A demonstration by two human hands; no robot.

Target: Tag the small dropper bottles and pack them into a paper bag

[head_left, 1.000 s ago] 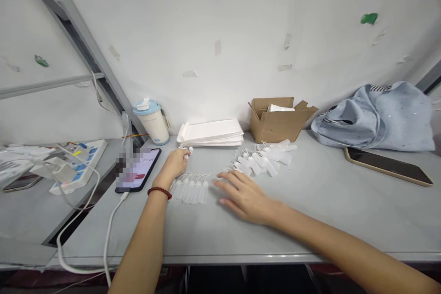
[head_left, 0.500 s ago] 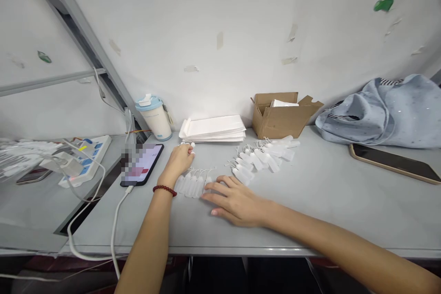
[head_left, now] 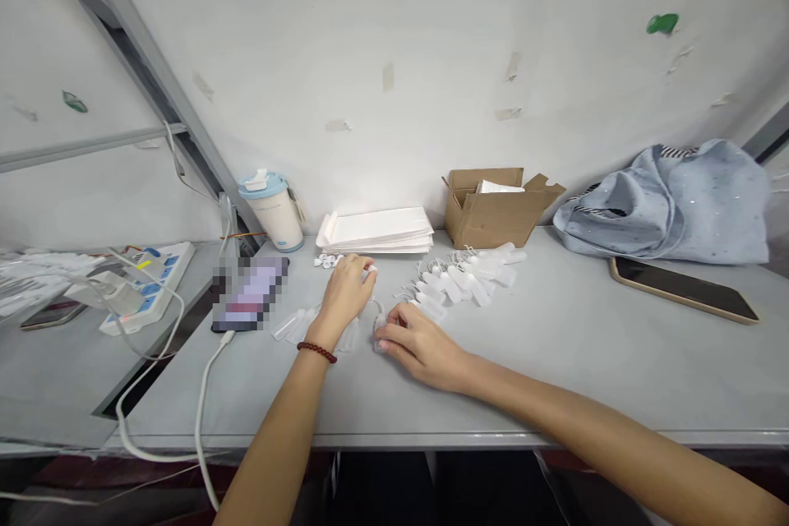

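Fingers of the right hand point(head_left: 422, 348) pinch 1 clear tube point(head_left: 378, 337) at the surface point(head_left: 555, 370); those of the left hand point(head_left: 346, 293) close on a small white piece point(head_left: 372, 269). Work looks partway: laid-out tubes point(head_left: 291, 325) flank the left wrist, a jumbled pile point(head_left: 459, 286) remains beyond the right hand, and loose white bits point(head_left: 326, 261) lie before the paper stack point(head_left: 379, 230).

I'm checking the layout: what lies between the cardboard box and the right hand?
In the head view, a loose heap of translucent white pieces with cords lies between the right hand and the cardboard box.
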